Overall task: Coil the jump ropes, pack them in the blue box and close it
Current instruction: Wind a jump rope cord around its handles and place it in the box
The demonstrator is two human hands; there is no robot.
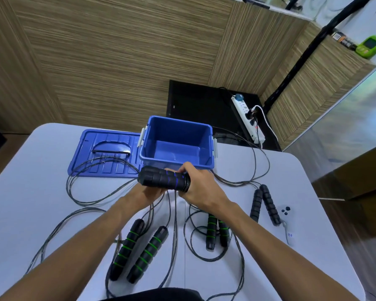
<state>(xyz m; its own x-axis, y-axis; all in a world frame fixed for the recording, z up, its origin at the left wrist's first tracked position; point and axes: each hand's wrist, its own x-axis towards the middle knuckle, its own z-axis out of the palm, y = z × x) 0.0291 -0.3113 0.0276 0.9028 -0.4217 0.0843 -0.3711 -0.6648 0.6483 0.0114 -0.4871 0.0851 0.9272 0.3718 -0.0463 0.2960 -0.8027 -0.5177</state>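
Your left hand (147, 193) and right hand (199, 183) are both curled around a pair of blue-striped handles (164, 178), held side by side above the white table (30, 192), their cords (172, 213) hanging down. The open blue box (176, 142) sits just beyond, at 12 o'clock; its lid (105, 155) lies flat at 10 o'clock. Green-striped handles (139, 250) rest at 7 o'clock, another green pair (215, 232) at 5 o'clock, and plain black handles (265, 205) at 3 o'clock.

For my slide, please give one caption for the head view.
Both hands hold blue-striped handles before the open blue box.
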